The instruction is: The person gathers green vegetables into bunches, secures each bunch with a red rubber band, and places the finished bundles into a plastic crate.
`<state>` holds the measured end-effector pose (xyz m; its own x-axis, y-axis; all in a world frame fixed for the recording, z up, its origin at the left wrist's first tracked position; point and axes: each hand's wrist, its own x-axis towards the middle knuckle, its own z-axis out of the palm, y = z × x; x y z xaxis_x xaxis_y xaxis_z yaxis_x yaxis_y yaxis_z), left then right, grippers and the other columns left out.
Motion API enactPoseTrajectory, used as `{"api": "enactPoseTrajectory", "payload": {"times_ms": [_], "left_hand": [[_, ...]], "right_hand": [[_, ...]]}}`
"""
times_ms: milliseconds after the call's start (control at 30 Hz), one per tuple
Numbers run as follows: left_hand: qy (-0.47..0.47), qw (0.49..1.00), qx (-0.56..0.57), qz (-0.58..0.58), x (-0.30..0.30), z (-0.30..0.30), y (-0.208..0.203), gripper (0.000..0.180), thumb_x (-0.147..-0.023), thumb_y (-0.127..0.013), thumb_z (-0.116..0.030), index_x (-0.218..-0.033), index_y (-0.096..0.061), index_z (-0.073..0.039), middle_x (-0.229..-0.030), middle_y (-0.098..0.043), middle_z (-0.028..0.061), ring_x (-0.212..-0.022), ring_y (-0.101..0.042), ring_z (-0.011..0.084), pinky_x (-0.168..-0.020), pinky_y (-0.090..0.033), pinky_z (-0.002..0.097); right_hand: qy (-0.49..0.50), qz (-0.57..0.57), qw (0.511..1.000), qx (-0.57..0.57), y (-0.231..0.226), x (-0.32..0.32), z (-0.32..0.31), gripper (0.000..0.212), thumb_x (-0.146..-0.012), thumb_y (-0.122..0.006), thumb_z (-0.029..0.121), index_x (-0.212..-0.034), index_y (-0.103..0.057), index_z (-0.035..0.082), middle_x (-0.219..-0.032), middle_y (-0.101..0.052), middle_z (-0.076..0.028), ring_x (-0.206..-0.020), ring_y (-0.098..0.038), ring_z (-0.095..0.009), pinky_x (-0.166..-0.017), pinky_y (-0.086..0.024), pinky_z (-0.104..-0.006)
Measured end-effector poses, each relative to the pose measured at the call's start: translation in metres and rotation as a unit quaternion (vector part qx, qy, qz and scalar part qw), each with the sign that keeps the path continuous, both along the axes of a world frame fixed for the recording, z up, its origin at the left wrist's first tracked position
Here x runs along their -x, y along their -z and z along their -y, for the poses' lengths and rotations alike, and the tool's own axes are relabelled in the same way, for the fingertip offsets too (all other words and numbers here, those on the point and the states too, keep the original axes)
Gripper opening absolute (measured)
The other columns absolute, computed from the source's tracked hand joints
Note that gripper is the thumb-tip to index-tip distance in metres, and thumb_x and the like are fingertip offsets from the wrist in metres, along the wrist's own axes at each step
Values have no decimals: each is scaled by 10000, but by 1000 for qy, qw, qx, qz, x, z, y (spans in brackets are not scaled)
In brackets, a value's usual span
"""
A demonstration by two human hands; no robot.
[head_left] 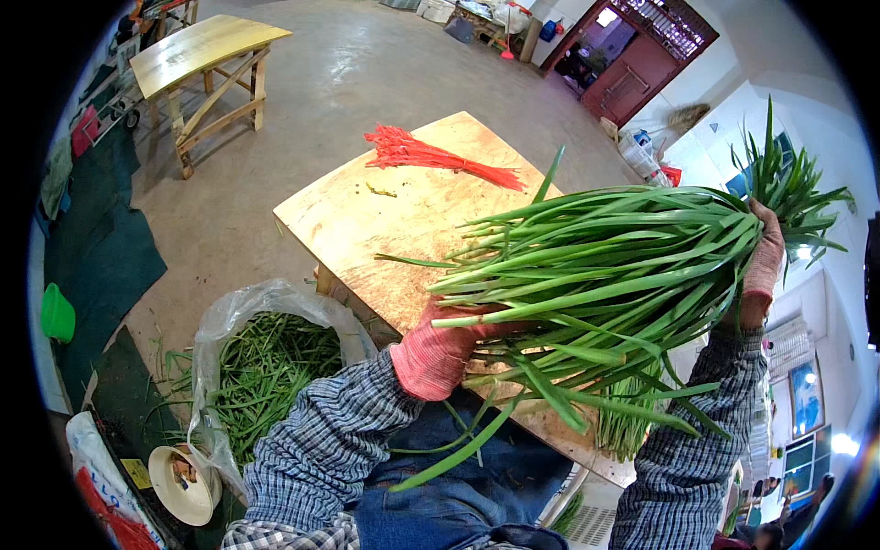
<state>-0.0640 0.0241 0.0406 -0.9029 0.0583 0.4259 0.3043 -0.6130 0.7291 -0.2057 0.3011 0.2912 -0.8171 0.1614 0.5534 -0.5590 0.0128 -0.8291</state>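
Note:
A large bunch of long, flat green leaves, seemingly garlic chives (596, 247), is held above the near right of a small wooden table (357, 215). My right hand (766, 252), in a pinkish glove, is closed around the bunch near its leafy tips, which fan out beyond the fist. At the lower left of the bunch is my gloved left hand (440, 348), its thumb stretched along the stems and its other fingers mostly hidden under them. Several loose leaves droop below the bunch toward my lap.
Red plastic ties (440, 158) lie at the table's far side. More cut greens (628, 417) rest by its near right edge. A clear plastic bag (261, 298) of green trimmings stands left, near a cream bowl (183, 484). Another wooden table (211, 50) is far left.

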Motion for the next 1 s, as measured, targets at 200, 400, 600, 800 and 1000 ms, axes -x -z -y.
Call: {"api": "enactPoseTrajectory", "payload": {"times_ms": [200,400,600,800,1000], "left_hand": [[114,929,-228,267,-3,5,3,375,-844,-560,-247,-1185,-531,-95,-1075,-610,88,-898,-613,239,-753,-529,428],[-97,978,174,-61,3,5,49,476,-729,-674,31,-1178,-522,-1,-1134,-576,122,-1026,-562,219,-880,-490,385],[138,937,-205,247,-22,30,7,417,-811,-598,-7,-1214,-494,1,-1168,-561,140,-1088,-548,244,-898,-491,426],[143,959,-217,109,-35,64,11,294,-720,-644,-130,-923,-602,78,-941,-632,198,-849,-631,310,-768,-526,414],[-30,951,81,296,-96,161,57,221,-637,-634,-86,-794,-634,70,-641,-576,166,-580,-597,269,-536,-524,352]], "right_hand": [[52,23,998,19,17,-3,20,175,-792,-638,147,-889,-656,2,-791,-643,-79,-645,-618,-170,-607,-527,-266],[31,34,999,-17,13,6,2,176,-786,-637,134,-881,-648,-14,-785,-639,-78,-646,-614,-175,-603,-521,-262],[9,72,997,28,41,20,15,210,-778,-640,158,-900,-643,-12,-806,-649,-92,-678,-615,-191,-631,-520,-291],[-64,125,990,17,17,27,-42,198,-800,-602,179,-880,-637,1,-821,-663,-119,-688,-642,-228,-640,-548,-349],[20,129,987,98,26,12,-16,180,-793,-607,190,-840,-635,18,-760,-663,-104,-611,-635,-236,-573,-546,-329]]}}
